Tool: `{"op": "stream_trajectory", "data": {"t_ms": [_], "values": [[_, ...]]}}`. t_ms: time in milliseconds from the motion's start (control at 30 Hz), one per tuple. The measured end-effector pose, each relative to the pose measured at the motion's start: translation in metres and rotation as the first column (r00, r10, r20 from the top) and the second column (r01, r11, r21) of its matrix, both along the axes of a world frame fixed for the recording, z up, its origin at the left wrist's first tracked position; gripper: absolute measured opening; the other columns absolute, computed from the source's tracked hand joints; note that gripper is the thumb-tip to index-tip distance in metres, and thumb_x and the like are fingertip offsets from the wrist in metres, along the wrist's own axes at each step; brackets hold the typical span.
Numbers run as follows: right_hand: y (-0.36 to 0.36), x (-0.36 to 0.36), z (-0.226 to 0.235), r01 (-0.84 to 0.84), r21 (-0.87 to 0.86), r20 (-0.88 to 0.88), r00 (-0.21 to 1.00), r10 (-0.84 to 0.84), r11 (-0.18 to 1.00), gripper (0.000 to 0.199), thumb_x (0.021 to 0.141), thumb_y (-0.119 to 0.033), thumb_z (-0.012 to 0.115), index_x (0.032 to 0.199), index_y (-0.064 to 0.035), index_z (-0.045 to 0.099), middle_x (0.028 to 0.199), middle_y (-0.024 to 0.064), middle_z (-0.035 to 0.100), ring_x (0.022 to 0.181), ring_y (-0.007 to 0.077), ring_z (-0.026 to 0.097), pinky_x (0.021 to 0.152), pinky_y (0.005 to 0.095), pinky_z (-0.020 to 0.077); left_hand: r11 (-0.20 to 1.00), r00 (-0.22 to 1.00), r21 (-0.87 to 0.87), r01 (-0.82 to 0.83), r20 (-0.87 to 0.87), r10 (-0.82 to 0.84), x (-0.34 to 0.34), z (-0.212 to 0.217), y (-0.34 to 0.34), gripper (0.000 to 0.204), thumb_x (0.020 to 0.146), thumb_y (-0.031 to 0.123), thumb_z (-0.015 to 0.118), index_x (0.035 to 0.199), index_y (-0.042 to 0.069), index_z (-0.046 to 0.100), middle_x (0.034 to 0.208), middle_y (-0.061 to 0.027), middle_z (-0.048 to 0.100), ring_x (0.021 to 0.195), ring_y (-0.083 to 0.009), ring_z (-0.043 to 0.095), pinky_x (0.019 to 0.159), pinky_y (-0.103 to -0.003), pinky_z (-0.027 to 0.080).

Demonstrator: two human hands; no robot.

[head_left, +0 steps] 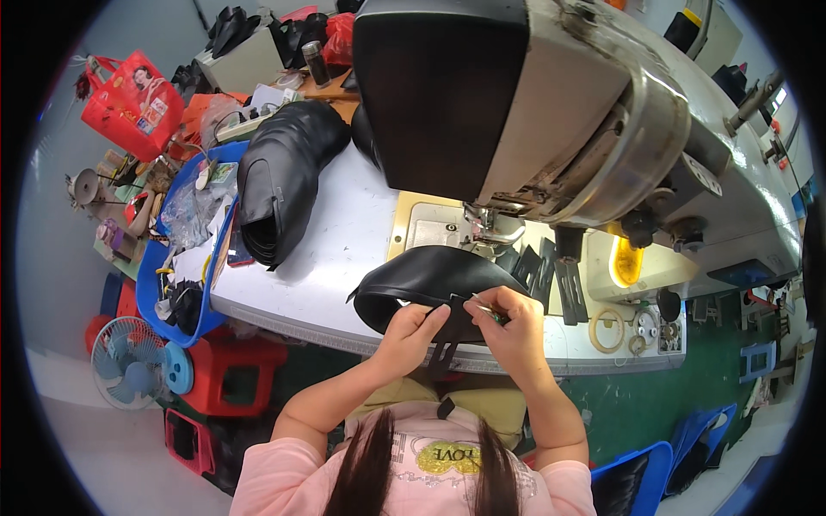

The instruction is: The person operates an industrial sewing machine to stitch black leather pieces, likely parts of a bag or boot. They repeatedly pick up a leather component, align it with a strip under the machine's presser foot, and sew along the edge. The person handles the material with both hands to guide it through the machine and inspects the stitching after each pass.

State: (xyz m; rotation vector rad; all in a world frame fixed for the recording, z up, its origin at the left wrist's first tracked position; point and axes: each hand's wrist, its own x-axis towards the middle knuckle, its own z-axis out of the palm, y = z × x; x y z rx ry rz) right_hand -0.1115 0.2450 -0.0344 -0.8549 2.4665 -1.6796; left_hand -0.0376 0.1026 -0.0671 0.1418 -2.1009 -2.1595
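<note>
A curved black leather piece (430, 273), looped like a shoe upper, rests at the table's front edge below the sewing machine's needle area. My left hand (408, 339) is closed, pinching its near edge between thumb and fingers. A narrow black strap (443, 354) hangs down from that edge between my hands. My right hand (514, 330) is closed around a small thin tool (489, 311) with a pale pointed tip and a bit of green. The tip lies beside the strap's top; most of the tool is hidden by my fingers.
A large sewing machine (594, 112) overhangs the white table (331, 232). Nested black leather pieces (288, 185) lie at left, and black straps (568, 288) at right. Tape rolls (607, 331) sit near the right edge. A blue basket (211, 297) and a fan (133, 361) stand left.
</note>
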Motion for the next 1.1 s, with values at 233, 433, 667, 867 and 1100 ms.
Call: {"op": "stream_trajectory", "data": {"t_ms": [233, 433, 667, 867, 1100], "values": [[0.0, 0.002, -0.001, 0.059, 0.059, 0.026, 0.998, -0.06, 0.997, 0.01, 0.066, -0.002, 0.068, 0.072, 0.0003, 0.06, 0.06, 0.0078, 0.059, 0.052, 0.0137, 0.055, 0.05, 0.0232, 0.0435, 0.998, 0.997, 0.039, 0.058, 0.055, -0.06, -0.001, 0.01, -0.001, 0.029, 0.09, 0.02, 0.047, 0.074, -0.003, 0.055, 0.057, 0.0058, 0.043, 0.053, -0.0023, 0.035, 0.047, -0.022, 0.032], [-0.002, 0.004, -0.002, 0.088, 0.051, -0.132, 0.988, -0.081, 0.995, 0.014, 0.066, -0.004, 0.071, 0.07, -0.0003, 0.059, 0.059, 0.0061, 0.057, 0.05, 0.012, 0.053, 0.048, 0.0225, 0.0415, 0.997, 0.999, -0.075, 0.014, 0.047, -0.01, -0.005, 0.015, 0.002, 0.023, 0.086, 0.013, 0.053, 0.07, -0.003, 0.054, 0.057, 0.0072, 0.04, 0.054, -0.0012, 0.031, 0.045, -0.022, 0.026], [0.019, -0.023, 0.018, 0.124, 0.052, -0.142, 0.983, -0.116, 0.991, 0.031, 0.058, -0.012, 0.078, 0.076, -0.0023, 0.055, 0.069, 0.0032, 0.052, 0.057, 0.0094, 0.044, 0.051, 0.0243, 0.0386, 0.981, 0.992, -0.147, 0.128, 0.026, -0.125, -0.01, 0.02, -0.016, 0.021, 0.085, 0.015, 0.053, 0.093, -0.003, 0.059, 0.075, -0.0061, 0.061, 0.068, -0.0085, 0.051, 0.065, -0.025, 0.043], [0.011, -0.04, 0.025, -0.258, -0.123, 0.611, 0.741, 0.278, 0.958, 0.04, 0.06, -0.011, 0.077, 0.094, 0.002, 0.058, 0.085, 0.007, 0.062, 0.074, 0.0143, 0.058, 0.07, 0.0273, 0.0484, 0.952, 0.966, -0.187, 0.242, 0.14, -0.218, -0.019, 0.031, -0.027, 0.022, 0.084, 0.016, 0.054, 0.096, -0.003, 0.056, 0.081, -0.0099, 0.06, 0.074, -0.0139, 0.052, 0.07, -0.028, 0.043], [-0.008, -0.04, 0.004, -0.126, -0.246, 0.656, 0.708, 0.261, 0.961, 0.037, 0.063, -0.003, 0.072, 0.096, 0.0022, 0.057, 0.085, 0.0091, 0.062, 0.074, 0.0157, 0.06, 0.069, 0.0274, 0.0496, 0.929, 0.991, -0.345, 0.134, 0.069, -0.117, -0.026, 0.031, -0.034, 0.024, 0.082, 0.017, 0.055, 0.096, -0.002, 0.056, 0.081, -0.0136, 0.061, 0.077, -0.0243, 0.056, 0.071, -0.032, 0.043]]}}
